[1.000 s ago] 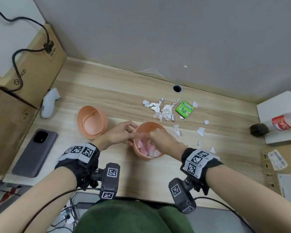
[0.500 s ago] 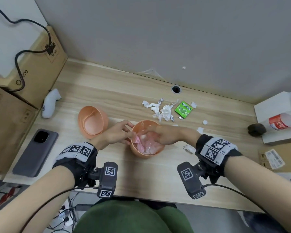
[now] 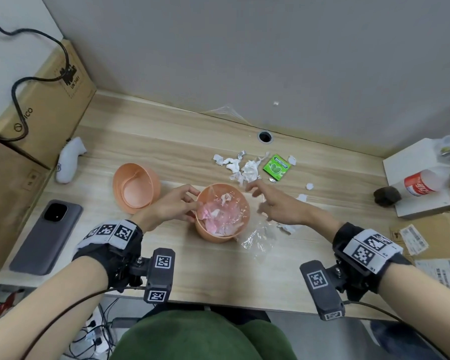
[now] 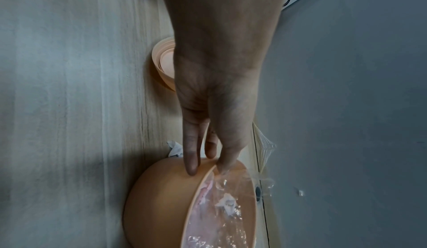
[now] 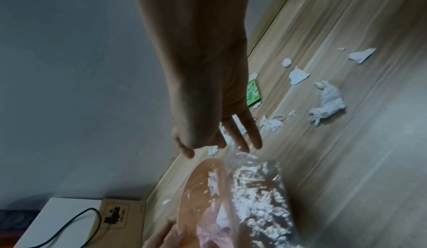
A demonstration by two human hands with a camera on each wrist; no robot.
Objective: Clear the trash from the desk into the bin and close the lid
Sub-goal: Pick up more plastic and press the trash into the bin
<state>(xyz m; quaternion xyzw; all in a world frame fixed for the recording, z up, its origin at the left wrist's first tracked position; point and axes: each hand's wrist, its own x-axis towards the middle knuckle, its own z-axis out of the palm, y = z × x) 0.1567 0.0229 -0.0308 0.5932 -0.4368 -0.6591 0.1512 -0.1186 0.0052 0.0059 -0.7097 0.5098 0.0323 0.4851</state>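
A small orange bin (image 3: 213, 233) stands at mid-desk, lined with clear plastic and holding pink and white trash. My left hand (image 3: 192, 201) pinches its left rim, thumb inside and fingers on the outer wall (image 4: 161, 197). The orange lid (image 3: 135, 188) lies upside down to the bin's left. My right hand (image 3: 257, 201) hovers just right of the bin, fingers spread and holding nothing. Torn white paper scraps (image 3: 244, 170) and a green gum pack (image 3: 276, 167) lie behind it. A crumpled scrap (image 3: 286, 227) and loose clear film (image 3: 257, 237) lie by the bin's right side.
A grey phone (image 3: 46, 237) and a white controller (image 3: 68, 162) lie at the left beside cardboard boxes (image 3: 50, 100). At the right a cola bottle (image 3: 424, 183) lies on a white box (image 3: 426, 206), with a dark lump (image 3: 387, 196) beside it. A cable hole (image 3: 265, 136) sits near the wall.
My right hand has come out of the bin and swung to the right, fingers now spread. The left hand has kept its hold on the rim.
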